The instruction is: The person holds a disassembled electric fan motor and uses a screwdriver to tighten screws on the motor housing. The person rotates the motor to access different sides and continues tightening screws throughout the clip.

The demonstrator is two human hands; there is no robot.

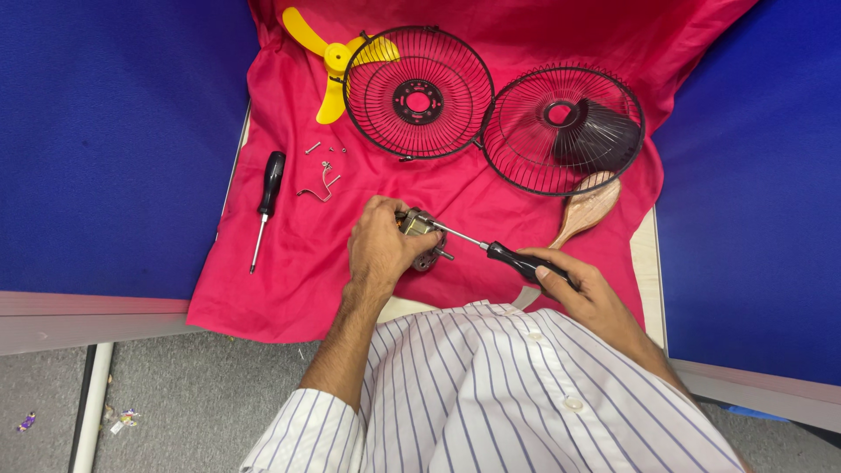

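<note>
Red cloth is covering the work surface, and right at its middle the left hand is clamping down over a small metal motor, fingers wrapped across its top so only the right side and a stubby shaft are peeking out. The right hand is gripping the black handle of a screwdriver, and its thin shank is running up and left, the tip meeting the motor's upper edge. Over on the left of the cloth a second screwdriver with a black handle is lying idle, well apart from the action, with a few loose screws and a bent wire clip just beside it. Farther back, two black wire fan guards are sitting side by side, touching at the rims, a yellow fan blade is poking out behind the left one, and a wooden brush is resting below the right one.
</note>
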